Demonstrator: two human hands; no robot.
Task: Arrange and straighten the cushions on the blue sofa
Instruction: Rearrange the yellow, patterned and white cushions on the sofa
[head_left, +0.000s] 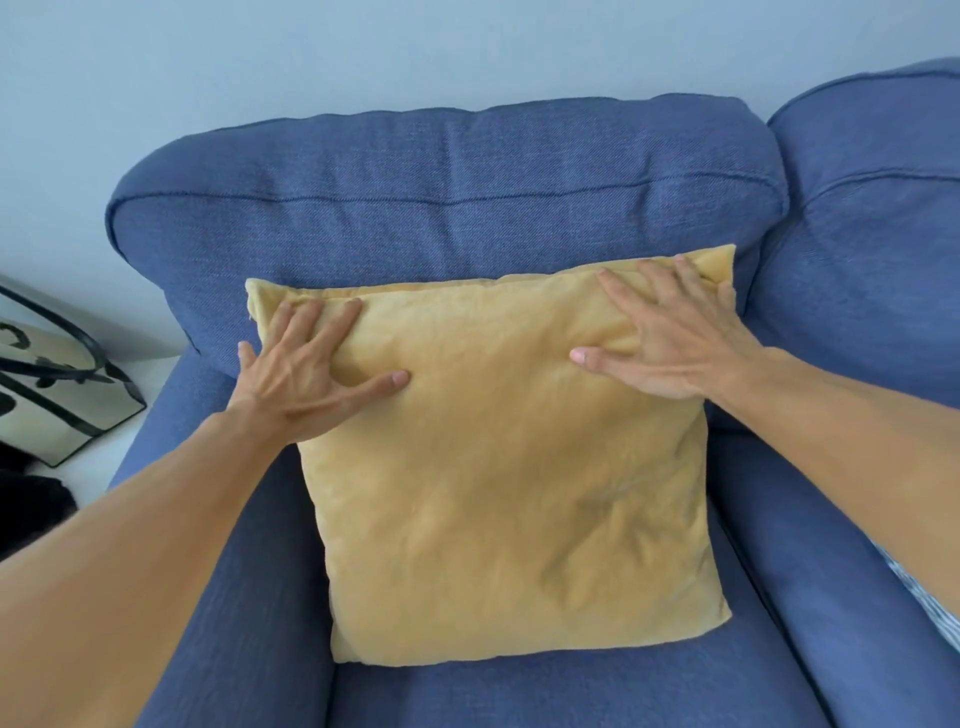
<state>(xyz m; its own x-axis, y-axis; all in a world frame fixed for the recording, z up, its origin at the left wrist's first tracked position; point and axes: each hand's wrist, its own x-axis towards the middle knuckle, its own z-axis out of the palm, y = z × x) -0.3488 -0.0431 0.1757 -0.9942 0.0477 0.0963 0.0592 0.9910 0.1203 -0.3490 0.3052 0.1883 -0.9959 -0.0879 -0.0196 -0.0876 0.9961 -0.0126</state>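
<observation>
Left hand (306, 374), right hand (670, 338): my spread fingers pressing flat.
Yellow cushion (519, 493), square, leans on blue sofa (441, 208) back, top edge up.

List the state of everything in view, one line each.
yellow cushion: leaning on the blue sofa back, creased, top edge slanted.
left hand: fingers spread, pressing its upper left corner.
right hand: fingers spread, pressing its upper right corner.
tote bag: on the floor beside the sofa arm.

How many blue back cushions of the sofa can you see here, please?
2. The left back cushion stands behind the yellow cushion; the right back cushion is cut off by the frame edge. More may lie out of view.
</observation>
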